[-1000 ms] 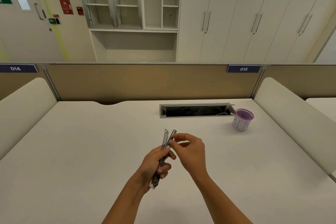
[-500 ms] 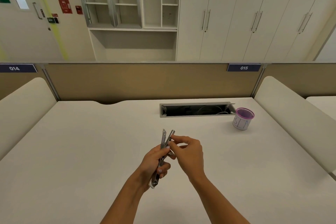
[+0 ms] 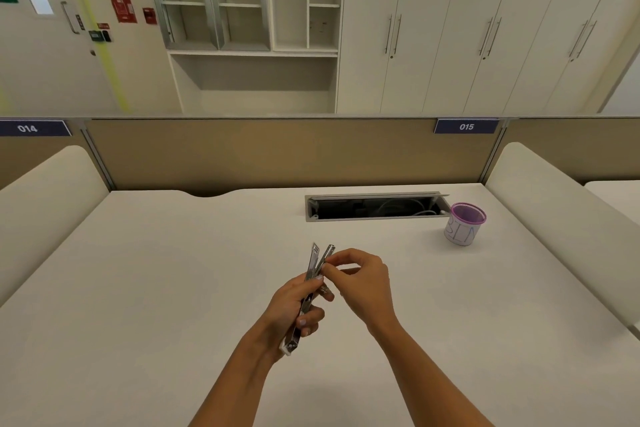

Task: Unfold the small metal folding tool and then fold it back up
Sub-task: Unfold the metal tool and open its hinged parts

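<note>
The small metal folding tool (image 3: pixel 304 302) is held above the bare tabletop (image 3: pixel 138 288), clear of it. The left hand (image 3: pixel 292 308) has its grip closed around the lower half of the tool, the butt end poking out below the palm. The right hand (image 3: pixel 360 282) pinches one slim arm near the top between thumb and forefinger, its grip closed on that arm. The two upper arms stand slightly apart in a narrow V (whether this is opening or closing cannot be told from this view alone). The hinge looks barely spread, so this is probably an early part of unfolding. The next move calls for swinging the pinched arm outward while the left hand holds the body steady.
</note>
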Demonstrator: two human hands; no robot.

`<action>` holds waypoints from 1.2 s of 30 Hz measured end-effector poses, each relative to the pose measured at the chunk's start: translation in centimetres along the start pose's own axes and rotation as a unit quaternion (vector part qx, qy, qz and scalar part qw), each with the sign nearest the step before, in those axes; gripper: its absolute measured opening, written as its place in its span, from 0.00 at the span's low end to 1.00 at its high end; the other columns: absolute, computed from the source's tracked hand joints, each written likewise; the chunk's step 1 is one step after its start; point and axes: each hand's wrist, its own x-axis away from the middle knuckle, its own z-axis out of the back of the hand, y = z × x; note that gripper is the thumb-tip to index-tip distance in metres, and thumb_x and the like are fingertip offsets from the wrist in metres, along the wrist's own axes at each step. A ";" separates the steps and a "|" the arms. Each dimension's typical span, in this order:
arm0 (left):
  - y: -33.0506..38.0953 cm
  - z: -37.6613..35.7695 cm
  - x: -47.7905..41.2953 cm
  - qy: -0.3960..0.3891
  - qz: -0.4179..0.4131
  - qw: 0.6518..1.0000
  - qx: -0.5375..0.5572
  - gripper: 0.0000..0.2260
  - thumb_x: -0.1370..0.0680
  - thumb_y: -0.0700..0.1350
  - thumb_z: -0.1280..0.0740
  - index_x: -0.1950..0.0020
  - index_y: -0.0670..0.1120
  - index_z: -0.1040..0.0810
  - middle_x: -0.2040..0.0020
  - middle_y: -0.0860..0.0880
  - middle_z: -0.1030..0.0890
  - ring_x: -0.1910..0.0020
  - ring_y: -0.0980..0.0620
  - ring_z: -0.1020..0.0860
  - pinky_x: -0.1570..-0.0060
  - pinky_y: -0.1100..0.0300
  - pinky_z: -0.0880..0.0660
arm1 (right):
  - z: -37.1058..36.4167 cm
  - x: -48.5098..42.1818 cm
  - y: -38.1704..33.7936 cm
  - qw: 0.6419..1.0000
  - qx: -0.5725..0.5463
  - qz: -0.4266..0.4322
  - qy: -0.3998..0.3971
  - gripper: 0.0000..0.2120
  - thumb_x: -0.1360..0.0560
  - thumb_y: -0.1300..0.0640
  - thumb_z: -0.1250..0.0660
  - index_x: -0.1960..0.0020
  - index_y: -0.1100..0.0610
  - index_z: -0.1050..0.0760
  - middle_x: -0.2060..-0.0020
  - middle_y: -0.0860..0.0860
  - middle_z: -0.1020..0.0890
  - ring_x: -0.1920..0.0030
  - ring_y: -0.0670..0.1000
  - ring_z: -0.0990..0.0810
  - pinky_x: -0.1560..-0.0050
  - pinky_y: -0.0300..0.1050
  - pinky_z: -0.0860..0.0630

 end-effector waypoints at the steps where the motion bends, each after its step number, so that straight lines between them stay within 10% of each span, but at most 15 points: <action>1: 0.0 0.1 0.0 -0.003 -0.001 1.000 0.002 0.09 0.18 0.44 0.42 0.46 0.41 0.24 0.59 0.43 0.22 0.82 0.57 0.38 0.83 0.66 0.36 | 0.1 -0.1 0.1 1.000 -0.016 0.000 0.006 0.02 0.32 0.53 0.26 0.60 0.48 0.18 0.63 0.44 0.15 0.61 0.45 0.16 0.56 0.51 0.17; 11: -0.6 0.4 -0.1 0.006 0.008 1.000 0.003 0.10 0.19 0.43 0.41 0.44 0.42 0.22 0.60 0.44 0.22 0.82 0.57 0.39 0.83 0.66 0.38 | -0.1 0.3 0.4 0.998 -0.019 0.049 0.029 0.06 0.30 0.57 0.26 0.53 0.54 0.16 0.61 0.46 0.14 0.62 0.40 0.16 0.60 0.33 0.20; 36: -0.5 0.6 0.1 0.012 0.007 1.000 0.012 0.10 0.18 0.43 0.42 0.46 0.38 0.25 0.60 0.44 0.22 0.82 0.57 0.38 0.82 0.67 0.36 | -0.9 1.8 0.8 0.989 0.011 0.141 0.036 0.07 0.25 0.61 0.31 0.49 0.56 0.16 0.63 0.38 0.18 0.61 0.37 0.17 0.59 0.27 0.23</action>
